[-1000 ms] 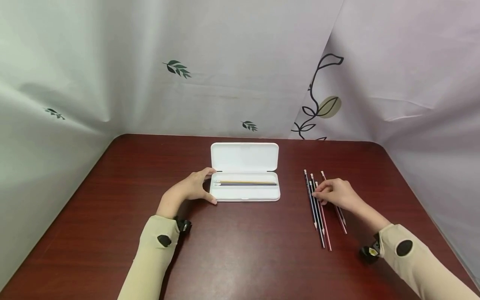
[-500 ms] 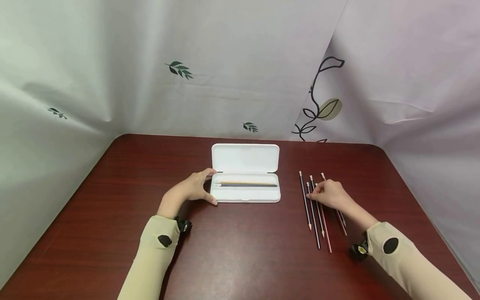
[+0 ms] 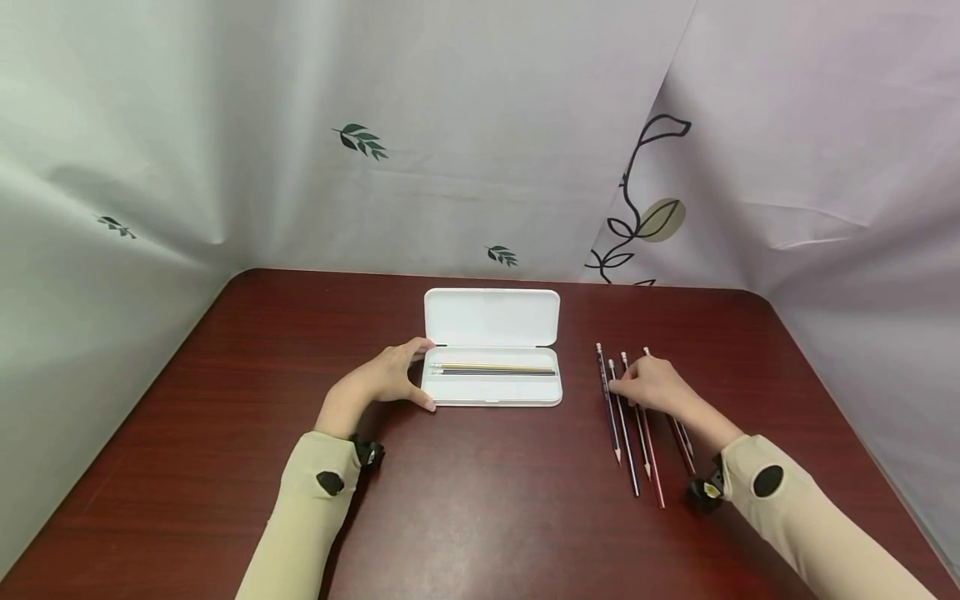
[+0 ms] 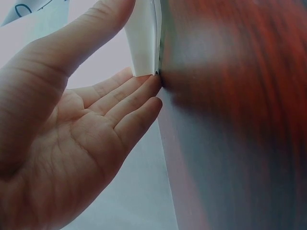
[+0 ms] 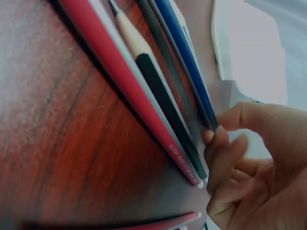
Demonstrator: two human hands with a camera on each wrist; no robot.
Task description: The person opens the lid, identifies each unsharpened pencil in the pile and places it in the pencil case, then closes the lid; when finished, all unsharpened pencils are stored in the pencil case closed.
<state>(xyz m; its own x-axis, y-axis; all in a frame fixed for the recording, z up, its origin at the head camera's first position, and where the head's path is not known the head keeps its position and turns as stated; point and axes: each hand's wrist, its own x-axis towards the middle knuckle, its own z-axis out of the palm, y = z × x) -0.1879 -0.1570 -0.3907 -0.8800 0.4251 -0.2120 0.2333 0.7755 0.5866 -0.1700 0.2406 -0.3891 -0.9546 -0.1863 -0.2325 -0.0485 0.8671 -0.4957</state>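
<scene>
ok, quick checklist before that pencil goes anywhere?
1. Case lid open: ok, standing up behind the tray.
2. Left hand on the case: ok, thumb and fingers span its left end.
3. Room in the tray: ok, the yellow pencil and grey pencil leave bare floor in front.
4. Right hand gripping the blue pencil: ok, pinched between thumb and finger.
5. Blue pencil off the table: cannot tell.
6. Loose pencils well spaced: not ok, the red pencil and dark pencil lie close together.
</scene>
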